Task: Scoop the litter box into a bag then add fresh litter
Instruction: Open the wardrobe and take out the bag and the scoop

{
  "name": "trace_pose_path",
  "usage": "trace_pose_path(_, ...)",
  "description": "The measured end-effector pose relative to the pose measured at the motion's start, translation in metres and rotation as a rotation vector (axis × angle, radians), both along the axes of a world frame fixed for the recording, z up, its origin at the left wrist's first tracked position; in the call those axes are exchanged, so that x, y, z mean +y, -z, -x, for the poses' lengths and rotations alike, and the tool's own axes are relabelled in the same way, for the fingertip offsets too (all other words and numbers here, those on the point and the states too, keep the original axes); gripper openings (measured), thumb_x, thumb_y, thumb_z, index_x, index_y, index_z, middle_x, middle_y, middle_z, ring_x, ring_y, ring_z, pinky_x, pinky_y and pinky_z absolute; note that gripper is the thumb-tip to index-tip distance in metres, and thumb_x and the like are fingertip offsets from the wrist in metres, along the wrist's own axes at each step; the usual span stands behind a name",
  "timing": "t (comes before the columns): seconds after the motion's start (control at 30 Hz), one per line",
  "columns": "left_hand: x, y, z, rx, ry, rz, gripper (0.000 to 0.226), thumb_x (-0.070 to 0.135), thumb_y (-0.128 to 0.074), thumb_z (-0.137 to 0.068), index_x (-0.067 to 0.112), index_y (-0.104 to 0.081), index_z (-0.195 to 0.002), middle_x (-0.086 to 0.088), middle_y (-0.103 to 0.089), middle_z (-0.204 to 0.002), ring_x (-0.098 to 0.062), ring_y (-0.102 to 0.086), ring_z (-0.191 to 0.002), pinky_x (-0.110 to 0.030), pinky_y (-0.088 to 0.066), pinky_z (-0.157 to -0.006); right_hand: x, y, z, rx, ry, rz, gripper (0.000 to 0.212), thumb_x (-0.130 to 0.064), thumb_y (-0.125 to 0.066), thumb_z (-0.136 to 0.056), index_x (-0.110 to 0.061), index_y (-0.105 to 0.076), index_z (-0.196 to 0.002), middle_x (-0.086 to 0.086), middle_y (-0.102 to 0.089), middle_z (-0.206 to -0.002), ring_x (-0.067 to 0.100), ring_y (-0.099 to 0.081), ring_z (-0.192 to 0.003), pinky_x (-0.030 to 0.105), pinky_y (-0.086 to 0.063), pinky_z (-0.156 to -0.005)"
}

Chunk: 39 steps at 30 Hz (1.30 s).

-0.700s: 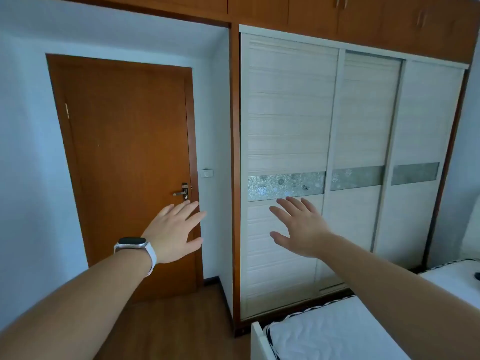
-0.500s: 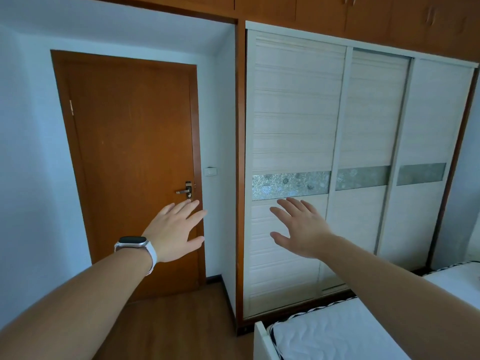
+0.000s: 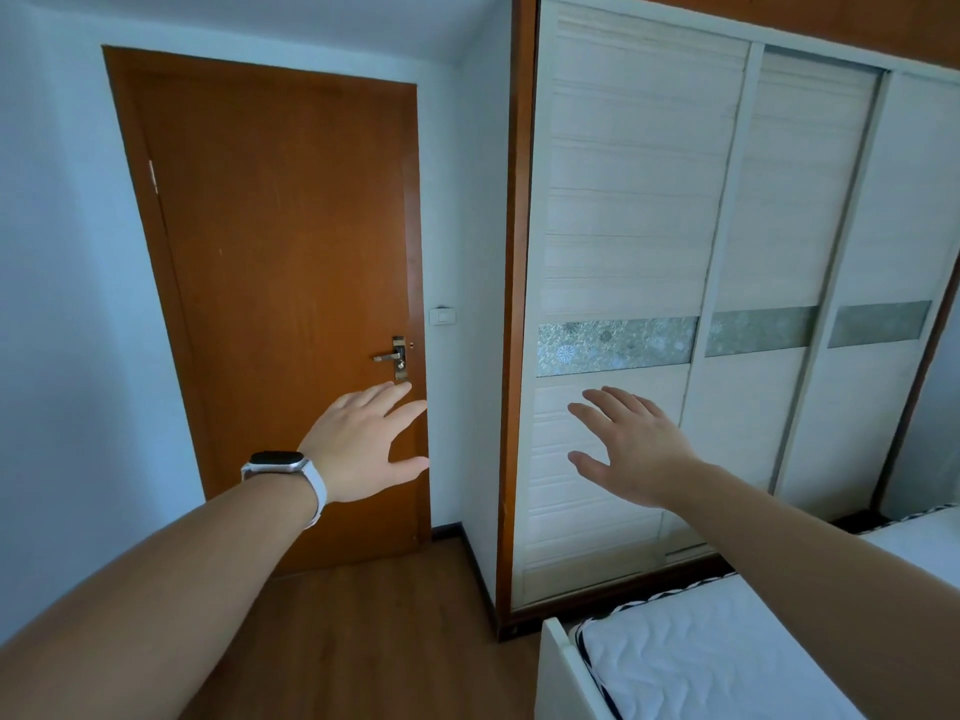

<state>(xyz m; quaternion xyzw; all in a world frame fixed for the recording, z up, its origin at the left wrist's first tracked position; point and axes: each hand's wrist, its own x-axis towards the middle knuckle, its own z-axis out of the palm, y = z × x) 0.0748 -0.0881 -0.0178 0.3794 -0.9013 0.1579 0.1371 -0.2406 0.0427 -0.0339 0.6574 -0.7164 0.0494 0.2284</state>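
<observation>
Head view: two empty hands, left hand (image 3: pixel 358 444) and right hand (image 3: pixel 631 446), one door (image 3: pixel 270 252).

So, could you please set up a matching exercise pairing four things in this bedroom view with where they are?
Things:
1. brown wooden door
2. white sliding wardrobe
3. white quilted mattress
4. white-strapped smartwatch

Places:
A. bottom right corner
B. on the left wrist
C. right of the door
D. shut, in the left wall

Pairs: 1-D, 2-C, 3-A, 4-B
</observation>
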Motion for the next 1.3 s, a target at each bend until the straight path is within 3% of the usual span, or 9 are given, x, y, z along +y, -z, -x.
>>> trace_pose_path(0.23,-0.057,0.022,0.036,0.008,0.065,0.002,0.068,0.065,-0.032,-0.093,0.033,-0.023,-0.152,0.002,-0.016,-0.162,-0.02,-0.011,-0.149,-0.04,-0.014,-0.118,-0.053,0.018,0.016,-0.036,0.003,-0.002,0.077,-0.068,-0.013,-0.085,-0.031,-0.027,-0.151,-0.003,-0.026,-0.16,0.022,-0.02,-0.148,0.041,-0.018,-0.12)
trace_pose_path(0.5,-0.151,0.048,0.136,-0.022,0.045,-0.021,0.066,0.065,-0.032,-0.093,0.035,-0.023,-0.151,0.005,-0.014,-0.162,-0.018,-0.01,-0.149,-0.039,-0.012,-0.118,-0.164,0.049,0.104,-0.098,-0.036,-0.022,0.067,-0.064,-0.027,-0.095,-0.03,-0.025,-0.152,-0.002,-0.023,-0.161,0.021,-0.017,-0.149,0.04,-0.015,-0.12)
trace_pose_path(0.57,-0.179,0.046,0.167,-0.063,0.041,-0.037,0.067,0.065,-0.031,-0.093,0.035,-0.021,-0.152,0.005,-0.014,-0.162,-0.018,-0.009,-0.149,-0.04,-0.012,-0.118,-0.19,0.053,0.131,-0.111,-0.054,-0.058,0.07,-0.066,-0.022,-0.092,-0.03,-0.024,-0.153,-0.002,-0.021,-0.162,0.022,-0.017,-0.149,0.041,-0.015,-0.12)
trace_pose_path(0.7,-0.232,0.028,0.227,-0.033,0.029,-0.025,0.067,0.065,-0.031,-0.093,0.034,-0.022,-0.151,0.003,-0.014,-0.162,-0.018,-0.009,-0.149,-0.04,-0.012,-0.118,-0.24,0.028,0.196,-0.074,-0.092,-0.069,0.072,-0.067,-0.021,-0.093,-0.029,-0.021,-0.154,-0.001,-0.018,-0.163,0.023,-0.015,-0.15,0.041,-0.013,-0.12)
trace_pose_path(0.83,-0.268,0.009,0.282,-0.027,0.073,0.003,0.066,0.061,-0.033,-0.094,0.031,-0.022,-0.152,0.001,-0.014,-0.162,-0.02,-0.01,-0.149,-0.04,-0.012,-0.118,-0.288,-0.007,0.249,-0.07,-0.084,0.036,0.079,-0.068,-0.017,-0.086,-0.024,-0.035,-0.149,0.003,-0.033,-0.157,0.026,-0.027,-0.145,0.043,-0.023,-0.117)
trace_pose_path(1.3,-0.452,0.007,0.374,-0.078,0.19,0.115,0.064,0.056,-0.035,-0.095,0.028,-0.024,-0.152,-0.003,-0.014,-0.162,-0.023,-0.011,-0.149,-0.042,-0.013,-0.119,-0.464,0.037,0.292,-0.103,-0.095,0.009,0.072,-0.061,-0.026,-0.087,-0.023,-0.04,-0.145,0.004,-0.038,-0.154,0.027,-0.033,-0.143,0.044,-0.029,-0.115)
